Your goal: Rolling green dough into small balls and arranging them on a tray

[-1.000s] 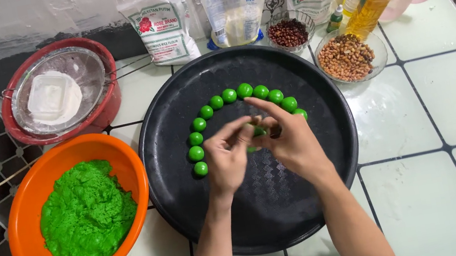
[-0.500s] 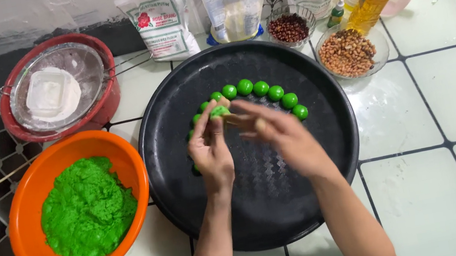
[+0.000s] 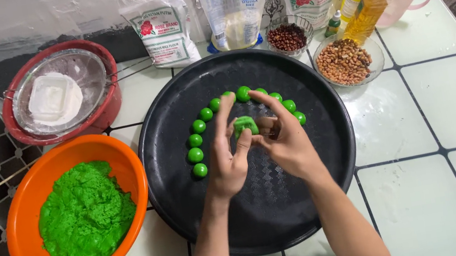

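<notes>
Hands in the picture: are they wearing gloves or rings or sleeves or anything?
No. The left hand and right hand are both bare: no gloves, no rings, no watch or bracelet that shows. Both forearms are uncovered down to the bottom edge of the head view, so no sleeves show. The fingernails look short and unpainted.

Left hand (image 3: 225, 156) and right hand (image 3: 285, 140) together (fingertips touching), forearms converging.

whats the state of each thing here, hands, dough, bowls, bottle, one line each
left hand: pinching the dough piece
right hand: fingers on the dough piece
dough piece: flattened, held between both hands
green balls: rolled, in an arc on the tray
black tray: mostly bare
orange bowl: holds green dough
peanut bowl: full, uncovered
oil bottle: capped, upright
</notes>
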